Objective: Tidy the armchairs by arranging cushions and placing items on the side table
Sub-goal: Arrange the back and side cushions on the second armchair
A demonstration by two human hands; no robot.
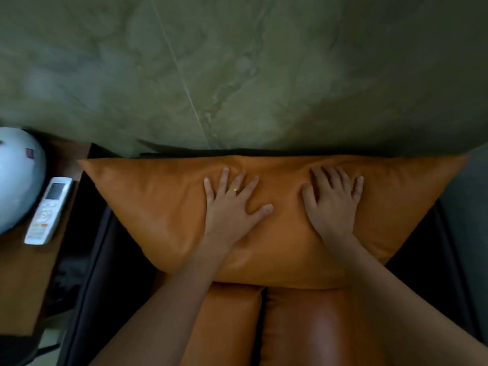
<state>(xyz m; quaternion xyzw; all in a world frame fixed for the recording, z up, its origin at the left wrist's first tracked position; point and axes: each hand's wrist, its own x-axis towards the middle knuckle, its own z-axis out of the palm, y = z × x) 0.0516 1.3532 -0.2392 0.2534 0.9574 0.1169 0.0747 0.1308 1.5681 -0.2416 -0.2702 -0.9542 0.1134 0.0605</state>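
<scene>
Two forearms come in from the bottom edge, I see both bare. Under them I count two orange leather seat pads [317, 334], side by side, glossy, a dark seam between them. The dark armchair frame [100, 260] runs along both sides.

One orange cushion [158, 202] stands on the rear of the seat, wide, leaning toward the wall behind. Left hand [232, 207] lies flat on its face, fingers spread and straight, pressing, gripping nothing. I count one gold ring [234, 190] on it. Right hand [334, 204] does the same just beside it, palm down, fingers straight, thumb out, nothing grasped. The hands are apart, and the leather creases around each.

One wooden side table [23, 273] sits left of the chair. One white remote [48, 210] lies on it, screen end away from me, buttons toward me; any print is too small to read. Beside it sits one white rounded object [18, 175], cut by the frame edge, and I can't tell what it is. It carries one small red label [29, 153], text unreadable.

Farthest, a green mottled wall [237, 75] with one thin pale line across it.
</scene>
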